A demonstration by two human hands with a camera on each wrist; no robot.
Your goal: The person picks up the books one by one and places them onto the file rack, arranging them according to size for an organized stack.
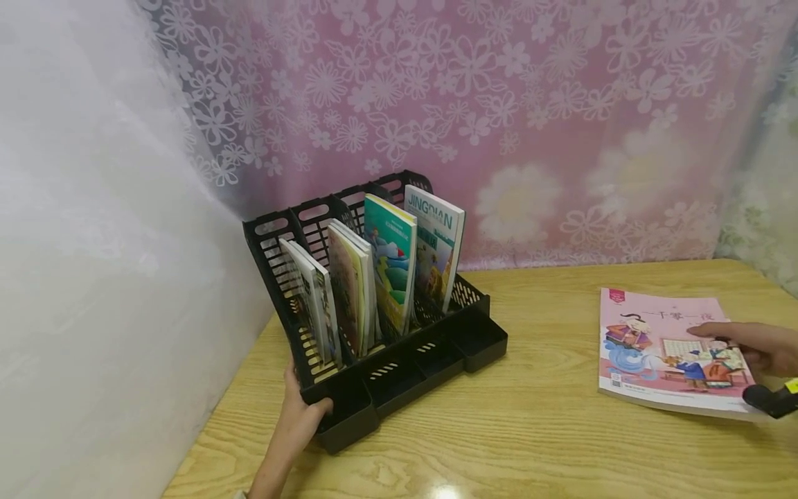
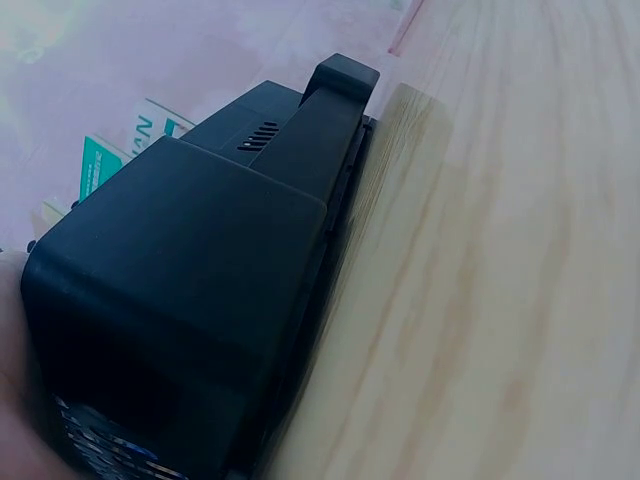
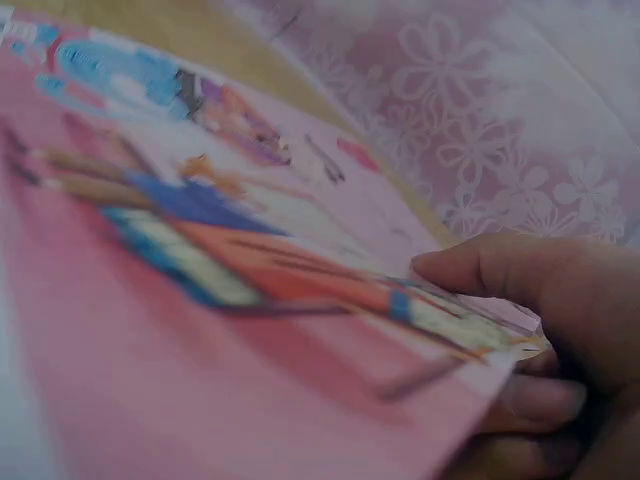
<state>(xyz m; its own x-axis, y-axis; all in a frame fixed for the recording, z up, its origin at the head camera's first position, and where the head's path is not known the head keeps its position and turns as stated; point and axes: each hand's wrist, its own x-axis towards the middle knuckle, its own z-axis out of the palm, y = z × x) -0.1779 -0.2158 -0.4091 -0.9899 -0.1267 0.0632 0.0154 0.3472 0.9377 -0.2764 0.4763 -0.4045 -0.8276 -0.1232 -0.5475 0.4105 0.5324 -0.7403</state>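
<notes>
A black plastic book rack (image 1: 399,371) stands on the table, angled, with a low tray along its front. My left hand (image 1: 298,417) grips its front left corner, thumb over the tray's edge; the left wrist view shows the tray's end wall (image 2: 180,290) close up. On the right, my right hand (image 1: 769,344) holds a pink picture book (image 1: 667,312) by its right edge. The thumb (image 3: 470,268) lies on the cover and the other fingers go underneath. That edge looks raised a little; whether the far edge touches the table I cannot tell.
Several books stand in the rack's slots, among them a green one (image 1: 389,256) and a white "JINGDIAN" one (image 1: 436,235). A pale wall (image 1: 125,277) borders the left side. Behind the wooden table (image 1: 530,416) hangs a pink floral curtain (image 1: 499,125).
</notes>
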